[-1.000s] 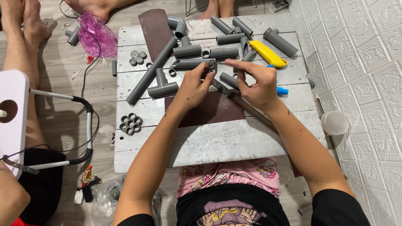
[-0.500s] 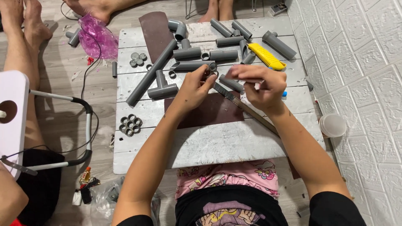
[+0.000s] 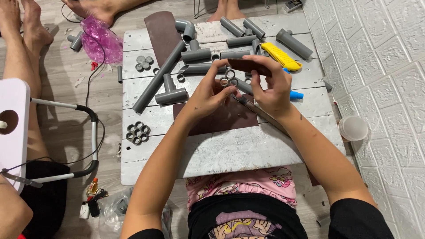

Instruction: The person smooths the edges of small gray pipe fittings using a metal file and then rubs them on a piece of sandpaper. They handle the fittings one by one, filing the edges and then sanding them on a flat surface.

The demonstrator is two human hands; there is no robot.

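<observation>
My left hand (image 3: 206, 94) pinches small grey pipe rings (image 3: 226, 79) between its fingertips, just above the white wooden table (image 3: 221, 152). My right hand (image 3: 273, 86) grips a dark brown strip of sandpaper (image 3: 249, 66) and holds it against the top of the rings. Under both hands a larger brown sandpaper sheet (image 3: 221, 120) lies flat. A thin dark blade (image 3: 265, 117) runs diagonally beneath my right wrist.
Grey pipes and fittings cover the table's far half, among them a long pipe (image 3: 157, 79) and a T-fitting (image 3: 171, 94). A yellow utility knife (image 3: 281, 55) lies far right. A ring cluster (image 3: 137, 132) sits left. A pink bag (image 3: 99, 40), other people's feet and a white stool (image 3: 13, 128) are around.
My right hand has turned and brought the brown sandpaper strip up over the rings. My left hand has stayed in nearly the same spot.
</observation>
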